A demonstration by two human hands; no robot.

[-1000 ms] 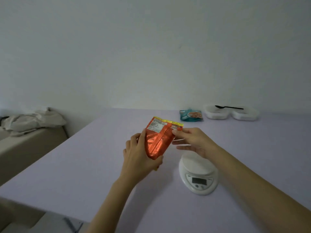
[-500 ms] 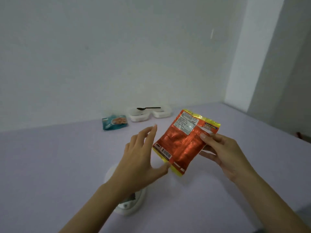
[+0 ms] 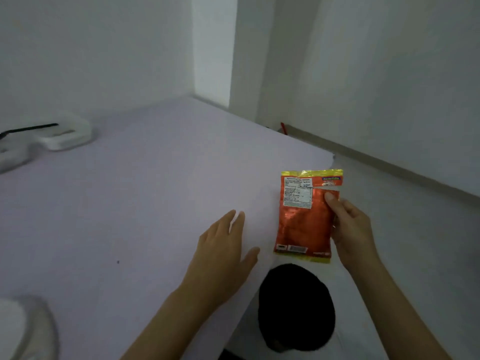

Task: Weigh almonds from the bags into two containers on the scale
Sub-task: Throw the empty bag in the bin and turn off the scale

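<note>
White walls and a corner pillar behind; pale lilac table (image 3: 130, 203) filling the foreground. Far left on it, two white containers (image 3: 65, 136) side by side, a black spoon (image 3: 28, 129) laid across them. In the bottom left corner, a blurred white scale (image 3: 23, 331) with no container on it.

Mid-frame, left hand (image 3: 223, 255) with fingers straight and relaxed, low over the table near its right edge, holding nothing. Just to its right, orange bag (image 3: 304, 219), upright, long axis vertical, yellow seal on top, seemingly torn partway in from the right below the seal. Pinched at its right edge by right hand (image 3: 350, 229), thumb on the front.

Below, off the table, a dark round object (image 3: 296, 307), hard to identify.

Probably mid-opening. Scale and containers well apart to the left, so a leftward carry needed before pouring.
</note>
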